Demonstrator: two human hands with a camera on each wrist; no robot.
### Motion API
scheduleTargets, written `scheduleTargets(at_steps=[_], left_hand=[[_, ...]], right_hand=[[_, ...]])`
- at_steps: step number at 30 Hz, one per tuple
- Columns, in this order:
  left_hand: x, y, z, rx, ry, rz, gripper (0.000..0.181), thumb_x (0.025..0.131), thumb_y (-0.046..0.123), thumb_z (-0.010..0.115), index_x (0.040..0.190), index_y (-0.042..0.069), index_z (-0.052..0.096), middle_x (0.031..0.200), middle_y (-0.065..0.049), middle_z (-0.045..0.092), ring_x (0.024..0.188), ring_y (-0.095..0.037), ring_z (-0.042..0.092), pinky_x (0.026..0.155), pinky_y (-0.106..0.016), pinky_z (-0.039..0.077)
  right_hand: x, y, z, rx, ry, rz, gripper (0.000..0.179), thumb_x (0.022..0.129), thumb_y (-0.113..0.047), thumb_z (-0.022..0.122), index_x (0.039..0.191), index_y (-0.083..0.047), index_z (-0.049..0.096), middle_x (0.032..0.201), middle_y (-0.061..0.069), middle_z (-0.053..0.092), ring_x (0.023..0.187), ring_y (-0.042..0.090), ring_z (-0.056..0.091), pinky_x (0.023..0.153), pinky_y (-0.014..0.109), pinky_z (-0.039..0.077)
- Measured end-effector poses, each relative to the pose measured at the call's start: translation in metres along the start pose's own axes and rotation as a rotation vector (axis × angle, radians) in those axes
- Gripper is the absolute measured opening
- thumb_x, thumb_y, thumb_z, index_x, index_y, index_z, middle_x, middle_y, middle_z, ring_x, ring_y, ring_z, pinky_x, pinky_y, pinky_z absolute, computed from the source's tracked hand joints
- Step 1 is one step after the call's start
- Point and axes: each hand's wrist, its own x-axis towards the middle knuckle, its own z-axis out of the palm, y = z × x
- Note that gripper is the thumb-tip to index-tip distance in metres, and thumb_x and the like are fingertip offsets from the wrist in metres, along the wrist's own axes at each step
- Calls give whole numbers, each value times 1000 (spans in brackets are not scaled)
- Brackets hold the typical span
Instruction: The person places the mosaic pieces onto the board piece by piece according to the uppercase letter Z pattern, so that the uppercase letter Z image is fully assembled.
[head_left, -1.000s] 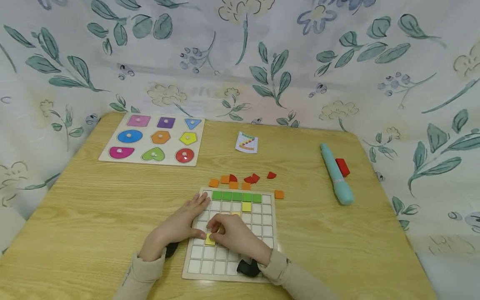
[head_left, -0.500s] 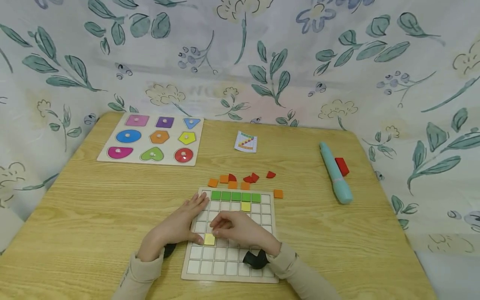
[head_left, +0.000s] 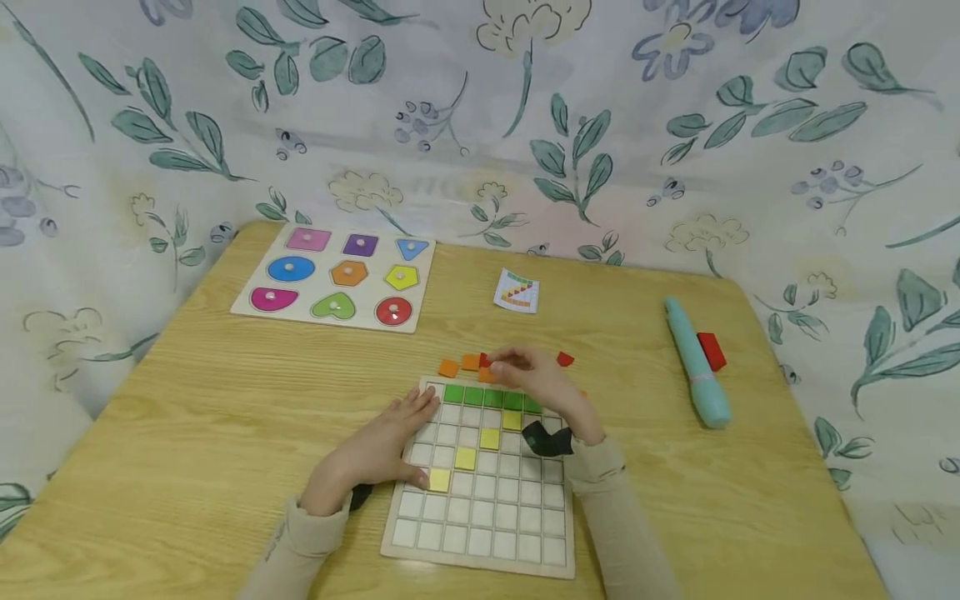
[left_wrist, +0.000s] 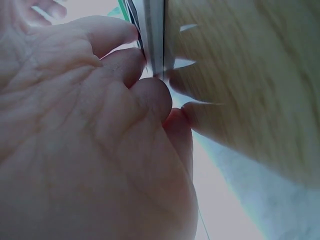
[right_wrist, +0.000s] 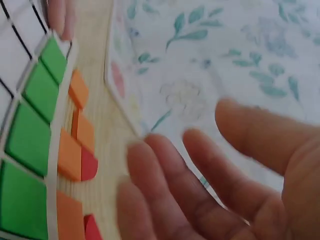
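Off to the left of and beyond the left hand (head_left: 384,435), a board of coloured shapes (head_left: 322,271). Left grip wide: fingers straight and spread on the left edge of a grid board (head_left: 491,500), holding nothing. Ahead of those fingertips, past the far edge, orange tiles (head_left: 448,367). Just beside the left thumb tip, the lowest of four yellow tiles (head_left: 465,458), set in a diagonal climbing rightward. Right of the left fingertips, a row of green tiles (head_left: 473,396). Beyond the right hand (head_left: 538,382), a small patterned card (head_left: 517,291). Right grip loose, fingers slightly bent, holding nothing, near orange tiles and red pieces (head_left: 566,359). Well to its right, a teal tapered object (head_left: 696,367), then a red block (head_left: 711,352).
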Motion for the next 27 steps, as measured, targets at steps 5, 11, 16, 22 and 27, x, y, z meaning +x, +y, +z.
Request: scheduleTargets(at_steps=[5, 11, 16, 22, 27], left_hand=[[-2, 3, 5, -2, -6, -25, 107, 69, 35, 85, 153, 3, 26, 162, -15, 16, 151, -36, 9, 121, -57, 14], [-5, 2, 10, -11, -12, -21, 109, 69, 38, 84, 153, 3, 24, 163, -15, 14, 151, -36, 8, 121, -58, 13], [-6, 3, 8, -1, 11, -9, 108, 69, 36, 84, 153, 2, 24, 162, -16, 15, 150, -37, 10, 121, -57, 14], [-2, 7, 5, -4, 6, 11, 107, 69, 36, 84, 152, 0, 25, 162, -18, 15, 150, -38, 11, 120, -58, 15], [2, 5, 3, 4, 9, 4, 107, 70, 36, 83, 152, 0, 24, 162, -18, 15, 150, -38, 11, 120, -58, 14]], right_hand=[[19, 17, -4, 122, 149, 67, 38, 97, -16, 58, 130, 4, 55, 121, 22, 63, 103, 33, 65, 81, 35, 58], [35, 28, 14, 43, 150, 106, 40, 91, -10, 66, 130, -4, 58, 123, 15, 66, 103, 26, 67, 73, 24, 55], [40, 25, 21, -125, 147, 27, 55, 84, -4, 73, 135, -10, 55, 121, 11, 68, 101, 29, 68, 82, 36, 57], [40, 26, 18, -211, 150, -73, 41, 83, 3, 71, 123, -5, 64, 110, 12, 70, 79, 20, 58, 75, 31, 51], [40, 31, 12, -198, 156, -29, 29, 88, 2, 64, 116, -7, 67, 96, 9, 65, 75, 15, 51, 70, 25, 46]])
